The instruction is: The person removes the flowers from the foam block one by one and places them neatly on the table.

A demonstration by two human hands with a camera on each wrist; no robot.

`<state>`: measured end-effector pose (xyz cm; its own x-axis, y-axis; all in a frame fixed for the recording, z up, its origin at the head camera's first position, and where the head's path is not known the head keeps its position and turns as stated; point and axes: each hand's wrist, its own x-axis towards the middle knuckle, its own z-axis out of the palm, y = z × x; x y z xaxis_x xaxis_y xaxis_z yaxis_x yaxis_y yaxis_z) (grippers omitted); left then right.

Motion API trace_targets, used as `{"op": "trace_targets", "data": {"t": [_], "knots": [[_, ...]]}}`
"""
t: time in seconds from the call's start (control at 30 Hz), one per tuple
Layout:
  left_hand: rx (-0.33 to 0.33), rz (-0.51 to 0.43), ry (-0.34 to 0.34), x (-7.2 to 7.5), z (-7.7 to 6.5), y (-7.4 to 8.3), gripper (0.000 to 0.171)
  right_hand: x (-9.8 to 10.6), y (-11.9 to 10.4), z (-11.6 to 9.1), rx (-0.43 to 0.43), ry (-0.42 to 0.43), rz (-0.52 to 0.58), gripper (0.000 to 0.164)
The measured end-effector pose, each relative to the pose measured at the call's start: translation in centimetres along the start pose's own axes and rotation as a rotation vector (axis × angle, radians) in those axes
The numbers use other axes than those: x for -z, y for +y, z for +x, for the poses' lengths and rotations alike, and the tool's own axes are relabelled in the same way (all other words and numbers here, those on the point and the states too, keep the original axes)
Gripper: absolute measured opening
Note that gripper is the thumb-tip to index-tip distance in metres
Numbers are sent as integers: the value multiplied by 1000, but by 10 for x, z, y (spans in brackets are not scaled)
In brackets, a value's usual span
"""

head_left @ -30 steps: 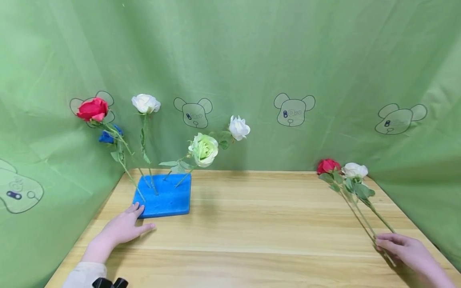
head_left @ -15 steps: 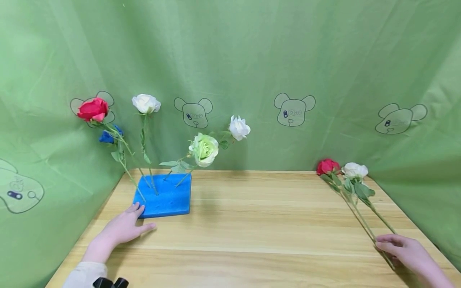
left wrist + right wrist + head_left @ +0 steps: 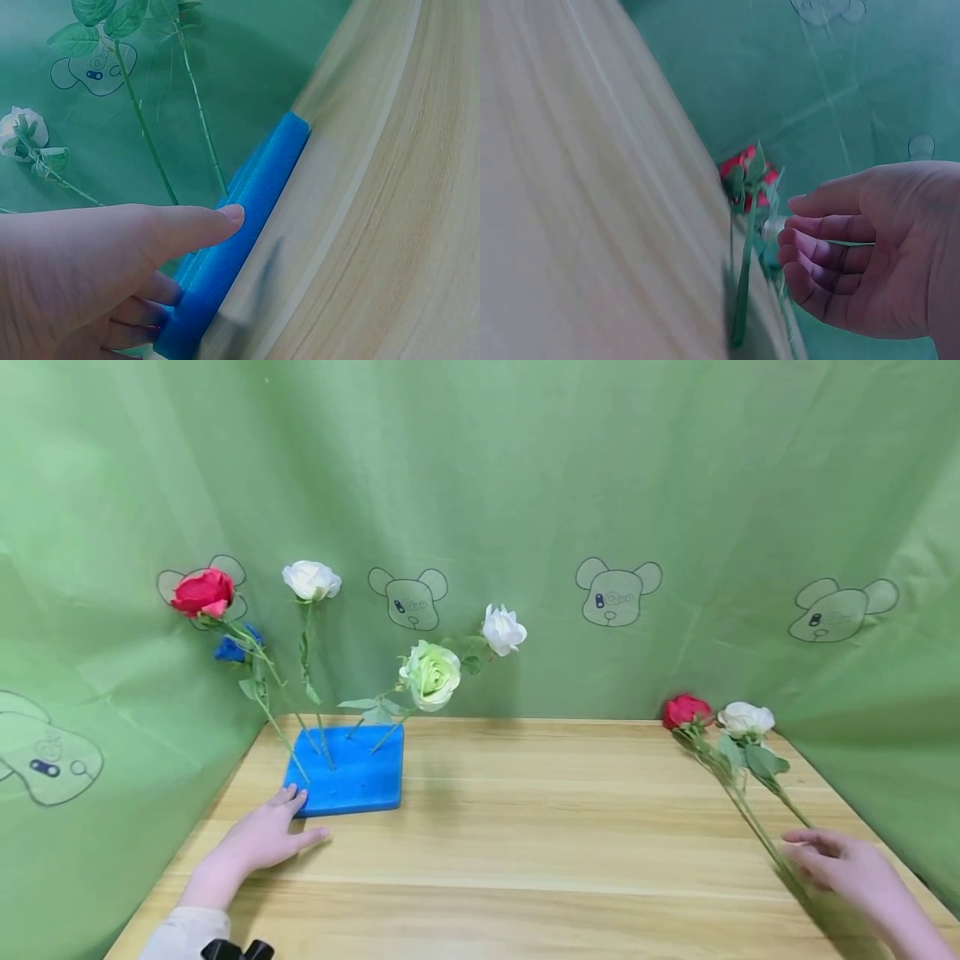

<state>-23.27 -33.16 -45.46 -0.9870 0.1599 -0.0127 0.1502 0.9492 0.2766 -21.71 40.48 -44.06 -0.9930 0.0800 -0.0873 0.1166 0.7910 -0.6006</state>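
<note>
My left hand (image 3: 258, 843) rests with extended fingers at the near left corner of a blue foam block (image 3: 360, 789). In the left wrist view its thumb lies along the block's edge (image 3: 262, 191). Several artificial roses stand in the block: a red rose (image 3: 202, 593), a blue one (image 3: 229, 649), a white one (image 3: 311, 581) and a green one (image 3: 432, 677) among them. At the right, a red rose (image 3: 686, 711) and a white rose (image 3: 746, 719) lie on the table. My right hand (image 3: 847, 864) hovers by their stems; the right wrist view shows its loosely curled fingers holding nothing.
A wooden table (image 3: 555, 835) carries everything. Green cloth (image 3: 480, 485) with bear-head drawings hangs behind it and along both sides. Another white rose (image 3: 503, 629) leans out to the right over the table's back edge. A black object (image 3: 237, 950) shows at the bottom edge.
My right hand has moved slightly up and off the rose stems it was touching. The red rose's stem has shifted a little. My left hand stays on the block; the whole head view has shifted slightly.
</note>
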Motion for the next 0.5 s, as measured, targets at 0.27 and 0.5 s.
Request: {"op": "trace_targets", "data": {"t": [0.27,0.5], "knots": [[-4,6,-2,2,0,2,94,-4,-42,4,130,47,-30,49],[4,7,-5,4,-2,5,94,-22,-80,8,221,73,-31,42]]}}
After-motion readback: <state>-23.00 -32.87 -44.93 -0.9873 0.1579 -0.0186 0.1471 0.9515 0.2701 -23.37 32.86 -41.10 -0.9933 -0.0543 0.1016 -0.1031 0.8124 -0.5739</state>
